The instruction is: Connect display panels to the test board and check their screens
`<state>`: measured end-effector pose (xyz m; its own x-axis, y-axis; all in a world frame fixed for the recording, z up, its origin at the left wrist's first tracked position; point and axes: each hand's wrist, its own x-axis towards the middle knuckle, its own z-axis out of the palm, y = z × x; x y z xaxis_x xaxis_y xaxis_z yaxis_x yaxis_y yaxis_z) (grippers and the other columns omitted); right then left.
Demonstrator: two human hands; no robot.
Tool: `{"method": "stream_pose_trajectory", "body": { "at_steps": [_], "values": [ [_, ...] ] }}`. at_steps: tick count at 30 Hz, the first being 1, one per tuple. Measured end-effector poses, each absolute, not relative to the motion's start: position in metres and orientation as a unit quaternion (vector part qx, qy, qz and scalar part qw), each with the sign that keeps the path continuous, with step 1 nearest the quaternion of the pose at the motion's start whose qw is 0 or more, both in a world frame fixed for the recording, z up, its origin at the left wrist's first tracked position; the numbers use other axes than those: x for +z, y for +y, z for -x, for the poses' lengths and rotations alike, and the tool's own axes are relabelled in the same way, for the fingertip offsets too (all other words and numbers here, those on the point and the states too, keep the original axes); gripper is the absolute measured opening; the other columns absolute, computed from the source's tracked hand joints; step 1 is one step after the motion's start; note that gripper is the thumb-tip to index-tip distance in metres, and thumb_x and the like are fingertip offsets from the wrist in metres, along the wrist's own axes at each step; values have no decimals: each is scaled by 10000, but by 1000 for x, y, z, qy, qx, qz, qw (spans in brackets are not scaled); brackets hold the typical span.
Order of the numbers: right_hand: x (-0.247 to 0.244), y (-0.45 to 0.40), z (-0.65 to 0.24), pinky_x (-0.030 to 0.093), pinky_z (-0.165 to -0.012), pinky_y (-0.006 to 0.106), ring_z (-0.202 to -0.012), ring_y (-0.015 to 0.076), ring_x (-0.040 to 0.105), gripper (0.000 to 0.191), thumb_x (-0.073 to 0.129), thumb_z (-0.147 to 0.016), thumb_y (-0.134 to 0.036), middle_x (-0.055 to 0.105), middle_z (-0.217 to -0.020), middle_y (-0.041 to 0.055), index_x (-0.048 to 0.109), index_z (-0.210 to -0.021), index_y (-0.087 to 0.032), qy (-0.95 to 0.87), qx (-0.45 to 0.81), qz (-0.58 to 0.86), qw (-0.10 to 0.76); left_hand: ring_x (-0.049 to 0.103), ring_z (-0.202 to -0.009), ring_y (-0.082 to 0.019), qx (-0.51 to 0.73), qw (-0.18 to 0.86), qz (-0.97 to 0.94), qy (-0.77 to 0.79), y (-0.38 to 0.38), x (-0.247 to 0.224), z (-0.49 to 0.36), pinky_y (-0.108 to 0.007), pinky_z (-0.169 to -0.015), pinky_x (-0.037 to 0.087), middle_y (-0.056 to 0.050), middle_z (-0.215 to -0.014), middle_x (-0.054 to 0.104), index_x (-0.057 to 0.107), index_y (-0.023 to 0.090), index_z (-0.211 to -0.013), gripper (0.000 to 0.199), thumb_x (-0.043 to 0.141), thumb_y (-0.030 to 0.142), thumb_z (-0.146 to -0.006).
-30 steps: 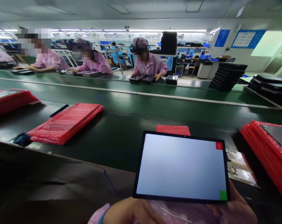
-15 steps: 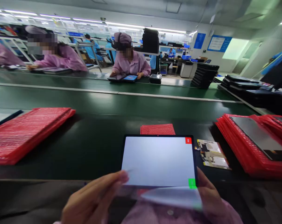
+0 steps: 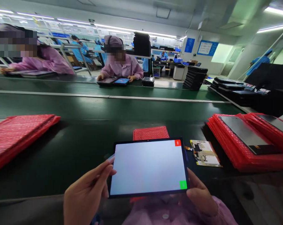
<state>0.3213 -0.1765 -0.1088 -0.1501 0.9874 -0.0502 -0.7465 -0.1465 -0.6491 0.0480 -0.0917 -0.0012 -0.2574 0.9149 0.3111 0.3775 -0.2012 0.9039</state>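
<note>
A tablet with a lit white screen is held tilted toward me, with a red square in its upper right corner and a green one in its lower right. My left hand is closed at the tablet's left edge, thumb and index fingertip at the front; a pale sheen lies over the index fingertip, and I cannot tell whether it is a film. My right hand grips the lower right edge, thumb in front and the other fingers partly hidden. Just right of the tablet lies a flat electronic part with a short ribbon cable.
Red bubble-wrap sleeves are stacked at left, and a small red sleeve lies behind the tablet. More red sleeves carry grey panels at right. Across the green bench sit co-workers in pink; black trays are stacked there.
My left hand has moved up along the tablet's left edge. The translucent sheet seen below the tablet no longer shows. The tablet has come lower and tilted slightly; the view has swung right.
</note>
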Motion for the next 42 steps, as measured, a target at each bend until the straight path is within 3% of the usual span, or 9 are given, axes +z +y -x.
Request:
{"method": "stream_pose_trajectory", "body": {
  "at_steps": [11, 19, 23, 26, 30, 32, 35, 38, 42],
  "values": [
    [-113, -174, -322, 561, -599, 284, -798, 213, 733, 602, 778, -721, -173, 756, -988, 11, 601, -1216, -468, -262, 726, 177, 611, 401, -350, -50, 510, 250, -553, 609, -92, 4, -51, -185, -300, 260, 53, -568, 648, 755, 242, -992, 350, 687, 481, -745],
    [-117, -175, -322, 558, -585, 309, -756, 213, 724, 635, 783, -693, -162, 750, -973, 1, 599, -1221, -464, -266, 723, 194, 607, 415, -342, -65, 490, 264, -569, 606, -80, -6, -43, -212, -366, 410, 20, -647, 702, 759, 211, -1004, 414, 677, 505, -724],
    [-116, -176, -321, 552, -565, 304, -759, 235, 729, 631, 772, -676, -189, 756, -941, -3, 604, -1217, -465, -266, 716, 208, 611, 569, -575, -123, 490, 171, -628, 580, -75, -13, -41, -220, -516, 466, -13, -782, 702, 780, 249, -884, 304, 681, 495, -735],
    [-121, -180, -321, 537, -525, 286, -767, 251, 732, 642, 781, -646, -211, 761, -901, -3, 613, -1215, -455, -259, 710, 220, 616, 592, -754, -167, 502, 127, -626, 583, -67, -16, -41, -257, -659, 501, -41, -994, 644, 720, 265, -1097, 462, 717, 507, -703],
    [-125, -184, -326, 563, -555, 309, -896, 281, 723, 645, 748, -678, -252, 750, -1023, -11, 572, -1262, -461, -279, 705, 290, 584, 665, -746, -233, 473, 454, -485, 579, -53, -26, -45, -315, -599, 542, -85, -1048, 685, 485, 206, -1352, 911, 799, 546, -567],
    [-121, -182, -326, 591, -760, 390, -1110, 288, 644, 652, 667, -772, -249, 654, -1269, -17, 469, -1349, -480, -348, 623, 379, 589, 678, -660, -234, 453, 580, -411, 538, -47, -35, -49, -302, -539, 531, -66, -897, 728, 562, 173, -1220, 790, 813, 533, -563],
    [-108, -166, -319, 351, -1118, 526, -1408, 280, 325, 715, 559, -867, -189, 308, -1563, -28, 269, -1463, -458, -535, 286, 527, 595, 693, -635, -233, 490, 608, -360, 511, -40, -52, -57, -281, -526, 528, -27, -756, 730, 601, 167, -1068, 651, 842, 487, -555],
    [-97, -136, -298, 310, -1137, 563, -1431, 282, 273, 645, 501, -900, -143, 312, -1560, 42, 304, -1479, -349, -706, 48, 543, 451, 708, -664, -244, 487, 618, -353, 506, -37, -63, -64, -297, -549, 548, -29, -771, 738, 589, 166, -1088, 651, 843, 475, -574],
    [-100, -106, -266, 413, -1058, 590, -1376, 334, 372, 477, 481, -903, -105, 465, -1451, 174, 494, -1374, -179, -788, -15, 516, 335, 719, -708, -254, 492, 613, -372, 494, -37, -69, -67, -304, -575, 561, -44, -828, 744, 567, 161, -1160, 653, 812, 475, -642]
  ]
}}
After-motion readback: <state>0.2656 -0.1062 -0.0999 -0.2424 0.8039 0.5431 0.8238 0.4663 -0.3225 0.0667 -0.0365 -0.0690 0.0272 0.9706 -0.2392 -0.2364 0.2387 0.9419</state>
